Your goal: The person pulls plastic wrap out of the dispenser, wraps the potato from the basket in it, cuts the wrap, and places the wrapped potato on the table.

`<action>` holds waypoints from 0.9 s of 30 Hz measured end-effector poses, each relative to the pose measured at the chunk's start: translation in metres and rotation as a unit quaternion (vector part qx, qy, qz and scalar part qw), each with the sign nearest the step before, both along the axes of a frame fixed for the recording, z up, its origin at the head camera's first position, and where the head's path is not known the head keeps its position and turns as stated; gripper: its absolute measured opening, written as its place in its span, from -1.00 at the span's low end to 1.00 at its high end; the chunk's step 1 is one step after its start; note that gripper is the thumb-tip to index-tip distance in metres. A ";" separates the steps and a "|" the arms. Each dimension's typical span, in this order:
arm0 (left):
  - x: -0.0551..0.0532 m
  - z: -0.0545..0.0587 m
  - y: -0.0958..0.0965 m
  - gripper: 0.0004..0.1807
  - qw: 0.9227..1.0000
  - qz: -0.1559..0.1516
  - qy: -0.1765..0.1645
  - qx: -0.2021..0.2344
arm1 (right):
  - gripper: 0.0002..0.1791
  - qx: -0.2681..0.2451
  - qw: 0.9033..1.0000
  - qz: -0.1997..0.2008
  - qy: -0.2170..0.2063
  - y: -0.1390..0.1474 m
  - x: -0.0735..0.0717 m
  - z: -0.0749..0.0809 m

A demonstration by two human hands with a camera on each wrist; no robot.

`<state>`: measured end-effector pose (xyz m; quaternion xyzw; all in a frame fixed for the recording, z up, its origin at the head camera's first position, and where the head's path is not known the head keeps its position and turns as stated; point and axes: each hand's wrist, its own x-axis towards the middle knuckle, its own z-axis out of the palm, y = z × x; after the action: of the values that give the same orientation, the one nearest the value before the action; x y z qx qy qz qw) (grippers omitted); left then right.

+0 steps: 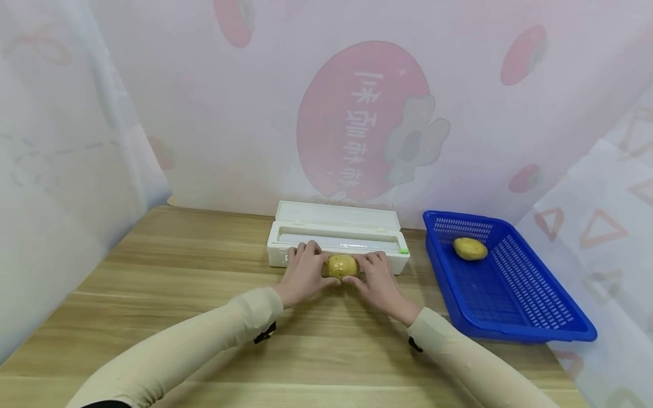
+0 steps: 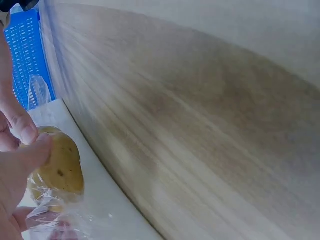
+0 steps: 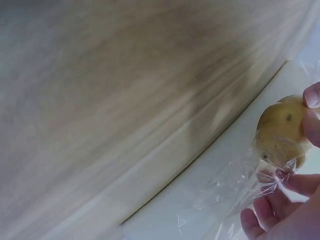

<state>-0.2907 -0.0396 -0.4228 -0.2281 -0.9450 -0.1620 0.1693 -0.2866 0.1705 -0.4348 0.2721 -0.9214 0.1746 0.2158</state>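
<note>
Together, left hand and right hand are gripping oval yellow potato, clear plastic film clinging to it, at front of open white rectangular box; second yellow potato lying in blue plastic basket.

Draped booth — ptd. cloth, tbl

Wood-grained worktop; smooth plastic box near its far edge; glossy clear film on a smooth potato; perforated plastic basket at the right edge.
</note>
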 end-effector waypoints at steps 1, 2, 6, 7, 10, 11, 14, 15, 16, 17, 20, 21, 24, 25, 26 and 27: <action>0.000 0.000 0.000 -0.30 1.000 0.005 0.008 -0.006 | -0.42 0.000 1.000 0.001 0.006 0.001 0.001 0.001; 0.000 0.000 0.001 -0.30 1.000 0.008 0.014 -0.011 | -0.41 -0.003 1.000 0.003 0.006 0.001 0.001 0.002; 0.002 0.000 0.002 -0.28 0.999 0.016 0.028 -0.030 | -0.38 -0.069 0.997 -0.007 -0.020 0.008 0.004 0.012; 0.002 0.000 0.002 -0.27 0.999 0.015 0.027 -0.029 | -0.39 -0.101 0.994 -0.017 -0.028 0.010 0.004 0.015; 0.002 -0.001 0.003 -0.25 0.999 0.011 0.022 -0.031 | -0.39 -0.195 0.977 -0.076 -0.024 0.019 0.003 0.022; 0.002 -0.002 0.003 -0.26 0.999 0.004 0.023 -0.031 | -0.36 -0.219 0.970 -0.100 -0.024 0.022 0.003 0.024; 0.001 -0.003 0.004 -0.28 0.998 -0.020 0.031 -0.055 | -0.22 -0.262 0.951 -0.161 -0.039 0.031 0.000 0.026; 0.001 -0.004 0.004 -0.29 0.997 -0.028 0.037 -0.062 | -0.16 -0.270 0.945 -0.177 -0.054 0.033 -0.001 0.025; 0.001 -0.005 0.005 -0.29 0.996 -0.034 0.041 -0.069 | -0.12 -0.279 0.938 -0.190 -0.073 0.035 -0.002 0.024; 0.001 -0.006 0.005 -0.30 0.996 -0.038 0.044 -0.074 | -0.08 -0.288 0.932 -0.200 -0.092 0.037 -0.003 0.022; 0.001 -0.008 0.005 -0.30 0.995 -0.042 0.054 -0.075 | -0.08 -0.323 0.912 -0.216 -0.131 0.041 -0.008 0.016; 0.001 -0.009 0.004 -0.30 0.995 -0.041 0.056 -0.073 | -0.11 -0.337 0.904 -0.221 -0.140 0.042 -0.009 0.015; 0.002 -0.011 0.003 -0.29 0.995 -0.041 0.057 -0.066 | -0.23 -0.365 0.889 -0.234 -0.147 0.045 -0.012 0.010; 0.002 -0.012 0.002 -0.29 0.995 -0.043 0.058 -0.065 | -0.27 -0.373 0.885 -0.237 -0.148 0.046 -0.012 0.008; 0.002 -0.013 0.001 -0.29 0.995 -0.044 0.059 -0.063 | -0.29 -0.379 0.881 -0.242 -0.147 0.047 -0.013 0.007; 0.002 -0.013 0.000 -0.29 0.995 -0.046 0.059 -0.061 | -0.30 -0.382 0.879 -0.247 -0.146 0.047 -0.012 0.006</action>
<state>-0.2887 -0.0391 -0.4358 -0.2907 -0.9299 -0.0982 0.2028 -0.2991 0.2177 -0.4283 -0.0962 -0.8416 0.4914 0.2023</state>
